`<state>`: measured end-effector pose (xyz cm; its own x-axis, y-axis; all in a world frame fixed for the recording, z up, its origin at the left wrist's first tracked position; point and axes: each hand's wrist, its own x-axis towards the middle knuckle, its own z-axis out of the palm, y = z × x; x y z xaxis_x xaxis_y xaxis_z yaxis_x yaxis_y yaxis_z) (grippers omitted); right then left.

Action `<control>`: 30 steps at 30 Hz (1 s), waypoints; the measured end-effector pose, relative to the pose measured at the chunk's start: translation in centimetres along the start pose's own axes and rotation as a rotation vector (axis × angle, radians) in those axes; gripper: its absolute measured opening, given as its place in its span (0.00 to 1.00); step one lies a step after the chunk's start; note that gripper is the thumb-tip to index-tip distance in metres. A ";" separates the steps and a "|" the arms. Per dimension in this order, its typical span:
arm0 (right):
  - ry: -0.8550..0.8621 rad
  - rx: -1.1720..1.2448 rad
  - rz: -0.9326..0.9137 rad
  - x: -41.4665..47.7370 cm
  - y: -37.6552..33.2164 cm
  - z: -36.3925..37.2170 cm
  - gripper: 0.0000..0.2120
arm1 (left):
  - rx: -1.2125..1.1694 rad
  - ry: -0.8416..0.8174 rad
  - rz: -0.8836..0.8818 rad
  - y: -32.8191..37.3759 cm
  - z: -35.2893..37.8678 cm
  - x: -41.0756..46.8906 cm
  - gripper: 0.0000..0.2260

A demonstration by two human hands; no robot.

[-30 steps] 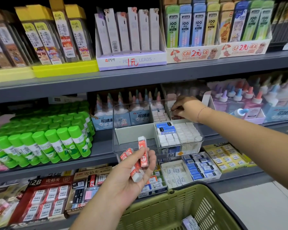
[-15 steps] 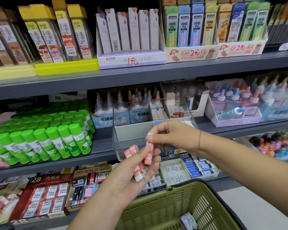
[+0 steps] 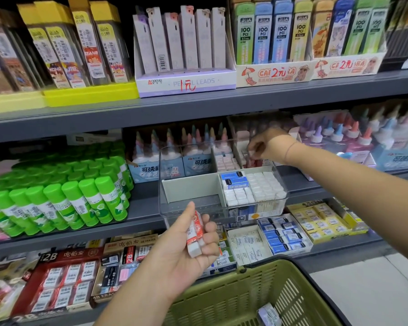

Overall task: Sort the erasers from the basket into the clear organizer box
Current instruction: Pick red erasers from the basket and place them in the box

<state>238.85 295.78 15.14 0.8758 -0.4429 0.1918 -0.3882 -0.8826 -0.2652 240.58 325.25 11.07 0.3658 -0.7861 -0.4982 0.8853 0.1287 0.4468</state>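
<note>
The clear organizer box [image 3: 174, 208] stands on the middle shelf. Its front right compartment holds white and blue-sleeved erasers [image 3: 252, 187]; the front left compartment [image 3: 191, 191] is bare. My left hand [image 3: 181, 255] is held palm-up in front of the box, gripping a few red-and-white erasers [image 3: 194, 234]. My right hand [image 3: 266, 147] reaches over the box's back right compartment, where red-sleeved erasers [image 3: 253, 163] stand, fingers pinched on a pale eraser end. The green basket [image 3: 233, 300] hangs below, with one wrapped eraser [image 3: 269, 314] inside.
Green glue sticks [image 3: 68, 201] lie stacked left of the box. Glue bottles [image 3: 353, 137] fill the shelf behind and to the right. Boxes of erasers [image 3: 285, 234] line the lower shelf. Pencil lead packs [image 3: 184, 43] stand on the top shelf.
My right hand came from the box to my left hand, pinched one red-and-white eraser there, and has carried it back to the back right compartment. My left hand dropped slightly.
</note>
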 end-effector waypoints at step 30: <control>-0.165 0.452 -0.357 -13.4 -13.1 1.8 0.30 | 0.101 0.077 0.151 -0.3 0.5 -0.1 0.21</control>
<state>232.67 313.54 14.31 0.9766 -0.0689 0.2036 0.0672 -0.8019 -0.5936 240.07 325.00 11.39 0.5170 -0.7132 -0.4734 0.7864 0.1773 0.5917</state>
